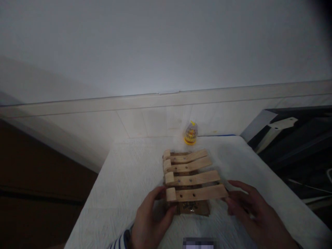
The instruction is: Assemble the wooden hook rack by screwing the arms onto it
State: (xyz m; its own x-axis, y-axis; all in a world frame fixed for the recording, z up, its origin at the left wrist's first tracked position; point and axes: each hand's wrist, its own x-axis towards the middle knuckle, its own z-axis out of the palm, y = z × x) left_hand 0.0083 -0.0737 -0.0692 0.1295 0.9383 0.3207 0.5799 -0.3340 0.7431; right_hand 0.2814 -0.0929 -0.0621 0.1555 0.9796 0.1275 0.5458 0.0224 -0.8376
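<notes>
Several pale wooden pieces [193, 178] lie side by side in a row, each with a block at its left end and a flat bar reaching right. Two screws or dark holes show on each bar. Under them is a brown, cardboard-like base [201, 209] with a shiny patch at the near edge. My left hand [153, 218] is closed around the block end of the nearest wooden piece, thumb in front by the base. At that piece's right tip, the fingers of my right hand [252, 211] are pinched together; some fingertips are hidden.
A small clear container [191, 134] with yellow top and bottom stands behind the pieces, near the wall [160, 121]. White cloth-like sheeting covers the table [129, 173]. Dark equipment with a metal bracket [282, 122] is at the right. A brown cabinet-like surface [38, 173] lies left.
</notes>
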